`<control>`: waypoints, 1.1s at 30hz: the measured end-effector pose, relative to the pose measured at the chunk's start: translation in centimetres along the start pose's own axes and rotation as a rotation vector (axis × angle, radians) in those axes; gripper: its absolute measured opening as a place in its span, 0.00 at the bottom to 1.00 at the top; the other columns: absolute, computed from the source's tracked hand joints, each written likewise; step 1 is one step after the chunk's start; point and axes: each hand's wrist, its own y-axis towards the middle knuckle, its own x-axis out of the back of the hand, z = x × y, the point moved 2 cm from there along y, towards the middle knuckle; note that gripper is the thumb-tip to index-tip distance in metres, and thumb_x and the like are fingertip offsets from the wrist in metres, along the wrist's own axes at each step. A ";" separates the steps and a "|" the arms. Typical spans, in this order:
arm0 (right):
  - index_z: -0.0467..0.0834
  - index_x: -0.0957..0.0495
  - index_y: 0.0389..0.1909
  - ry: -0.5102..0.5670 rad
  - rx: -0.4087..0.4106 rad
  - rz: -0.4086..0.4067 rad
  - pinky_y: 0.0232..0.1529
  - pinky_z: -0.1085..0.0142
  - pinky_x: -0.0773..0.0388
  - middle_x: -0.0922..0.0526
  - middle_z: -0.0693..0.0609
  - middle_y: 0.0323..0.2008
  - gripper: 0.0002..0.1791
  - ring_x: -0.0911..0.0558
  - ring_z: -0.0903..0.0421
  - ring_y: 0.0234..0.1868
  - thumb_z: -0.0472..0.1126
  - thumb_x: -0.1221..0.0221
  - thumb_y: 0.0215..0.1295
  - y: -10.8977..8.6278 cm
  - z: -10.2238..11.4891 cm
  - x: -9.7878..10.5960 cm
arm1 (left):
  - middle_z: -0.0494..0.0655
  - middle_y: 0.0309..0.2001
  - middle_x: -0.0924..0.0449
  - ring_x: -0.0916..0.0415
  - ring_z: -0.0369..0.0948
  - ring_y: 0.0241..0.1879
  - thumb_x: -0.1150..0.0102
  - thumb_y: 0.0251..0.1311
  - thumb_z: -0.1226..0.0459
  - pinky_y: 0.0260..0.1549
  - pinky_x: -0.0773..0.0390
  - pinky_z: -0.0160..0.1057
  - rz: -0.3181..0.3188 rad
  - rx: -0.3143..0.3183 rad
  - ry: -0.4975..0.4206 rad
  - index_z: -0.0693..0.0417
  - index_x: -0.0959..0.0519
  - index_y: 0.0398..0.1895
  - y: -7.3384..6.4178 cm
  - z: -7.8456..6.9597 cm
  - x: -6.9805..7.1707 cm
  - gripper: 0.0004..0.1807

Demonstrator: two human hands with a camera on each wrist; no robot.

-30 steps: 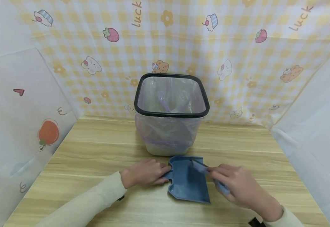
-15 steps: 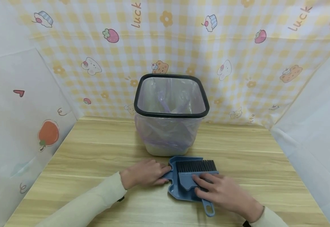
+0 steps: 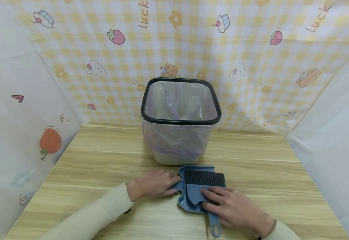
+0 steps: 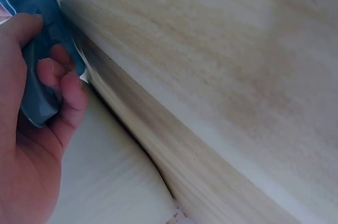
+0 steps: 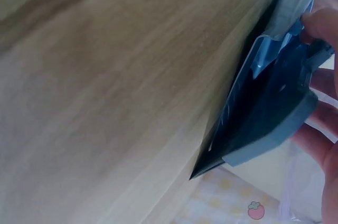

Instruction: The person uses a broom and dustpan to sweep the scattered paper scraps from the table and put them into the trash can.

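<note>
A blue dustpan (image 3: 187, 206) lies on the table in the head view, its mouth facing right. My left hand (image 3: 154, 184) grips its short handle from the left, and in the left wrist view the fingers curl round that handle (image 4: 39, 97). A matching blue hand brush (image 3: 196, 193) lies over the pan, dark bristles (image 3: 205, 179) pointing away from me. My right hand (image 3: 235, 208) holds the brush where the head meets the handle, with fingers across the blue back. The looped end of its handle points toward me. In the right wrist view, fingers and thumb hold the brush (image 5: 274, 131) within the pan's walls.
Just behind the dustpan stands a bin with a black rim (image 3: 181, 122) and a translucent purple liner (image 3: 177, 140). A yellow checked cloth (image 3: 111, 66) hangs behind the wooden table (image 3: 108, 153), with white cloth at both sides.
The right hand has moved left and toward me, turning the brush from edge-on at the pan's mouth to lying flat over it. Lately it slid slightly left. The left hand and dustpan stay put.
</note>
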 end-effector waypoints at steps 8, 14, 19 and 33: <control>0.56 0.15 0.60 0.007 0.012 0.055 0.47 0.58 0.12 0.16 0.45 0.67 0.23 0.15 0.50 0.61 0.54 0.26 0.65 -0.2 0.2 -0.1 | 0.43 0.43 0.13 0.23 0.32 0.28 0.46 0.85 0.48 0.31 0.19 0.35 0.039 0.022 -0.004 0.54 0.19 0.63 -0.1 0.0 0.1 0.21; 0.57 0.15 0.61 0.003 0.007 0.072 0.49 0.57 0.12 0.17 0.46 0.68 0.27 0.16 0.50 0.62 0.55 0.21 0.61 -0.2 0.1 -0.2 | 0.43 0.43 0.13 0.21 0.33 0.29 0.46 0.85 0.46 0.32 0.19 0.37 0.055 0.049 0.011 0.53 0.19 0.62 0.0 0.0 0.0 0.21; 0.58 0.14 0.61 0.028 -0.009 0.077 0.48 0.58 0.12 0.17 0.46 0.68 0.27 0.17 0.51 0.63 0.53 0.21 0.62 -0.2 0.0 -0.3 | 0.44 0.47 0.13 0.25 0.31 0.31 0.44 0.84 0.46 0.33 0.21 0.37 0.086 0.088 -0.049 0.54 0.20 0.65 0.0 0.3 -0.1 0.24; 0.57 0.26 0.78 0.383 -0.246 -0.042 0.63 0.43 0.19 0.30 0.50 0.81 0.40 0.30 0.44 0.79 0.43 0.26 0.63 -1.3 -1.2 1.9 | 0.50 0.67 0.21 0.21 0.48 0.62 0.42 0.73 0.30 0.58 0.18 0.48 -0.127 0.179 -0.012 0.53 0.26 0.78 -2.4 0.1 1.7 0.46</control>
